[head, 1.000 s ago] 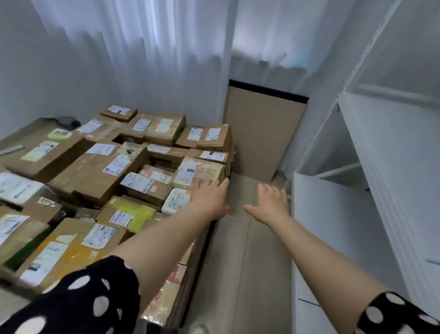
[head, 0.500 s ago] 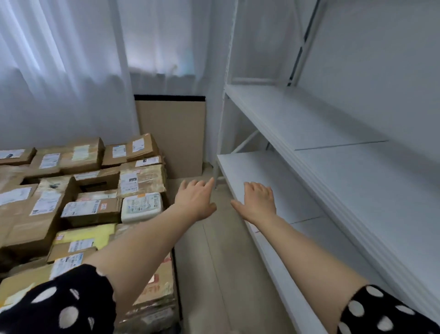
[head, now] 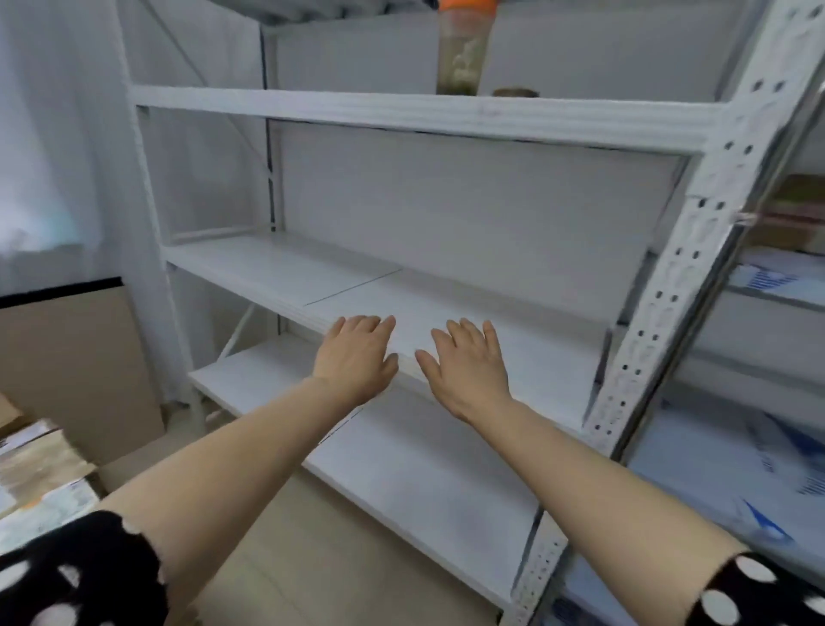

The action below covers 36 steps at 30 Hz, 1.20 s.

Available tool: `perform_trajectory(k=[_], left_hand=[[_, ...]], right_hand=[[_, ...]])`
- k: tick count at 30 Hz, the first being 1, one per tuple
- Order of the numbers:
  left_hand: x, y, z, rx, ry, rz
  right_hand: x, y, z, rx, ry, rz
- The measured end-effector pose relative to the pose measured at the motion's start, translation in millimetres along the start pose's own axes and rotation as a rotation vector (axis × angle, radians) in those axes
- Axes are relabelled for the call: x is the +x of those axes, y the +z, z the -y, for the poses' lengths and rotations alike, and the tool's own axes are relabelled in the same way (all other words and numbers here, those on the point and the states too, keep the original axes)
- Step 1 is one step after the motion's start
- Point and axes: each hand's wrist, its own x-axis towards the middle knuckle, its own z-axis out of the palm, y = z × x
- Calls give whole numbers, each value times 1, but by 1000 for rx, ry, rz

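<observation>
1. Jar (head: pixel 464 49), orange lid, cloudy pale contents: stands far up on the top shelf (head: pixel 357 105) of the white rack (head: pixel 696 250). Low brown object (head: pixel 515 93) just right of it, mostly hidden.
2. White curtain (head: pixel 53 156), far left.
3. Brown board (head: pixel 76 366), black top edge, upright against the curtain.
4. Labelled cardboard parcels (head: pixel 40 469), near left, blurred.
5. Second rack (head: pixel 781 304), right: brown boxes (head: pixel 794 214) above, white-and-blue packages (head: pixel 759 469) below.
6. Pale floor (head: pixel 290 558).

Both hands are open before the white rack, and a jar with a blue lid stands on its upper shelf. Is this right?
No: the lid is orange, as the head view shows. The jar stands on the upper shelf; left hand and right hand are open before the rack.
</observation>
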Motion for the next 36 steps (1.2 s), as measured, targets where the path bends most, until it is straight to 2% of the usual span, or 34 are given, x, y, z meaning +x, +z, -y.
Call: perform_trajectory(k=[8,10,19,27,36], left_hand=[[4,-77,-217,-262,326,-351],[-1,-98,-280,-321,388,-342],[-30,-161,-530,-505,562,-375],[-34,-186,-691,-494,752,-250],[3,-196,-862,-544,868,-176]], right_hand=[[-128,-141,-149,-131,244,-260],[-166,-177,-188,-164,303,-308],[-326,-291,-354,-197,630,-317],[-441,-343,-468,-290,843,-284],[-523,-373,-611,-272,1055,-289]])
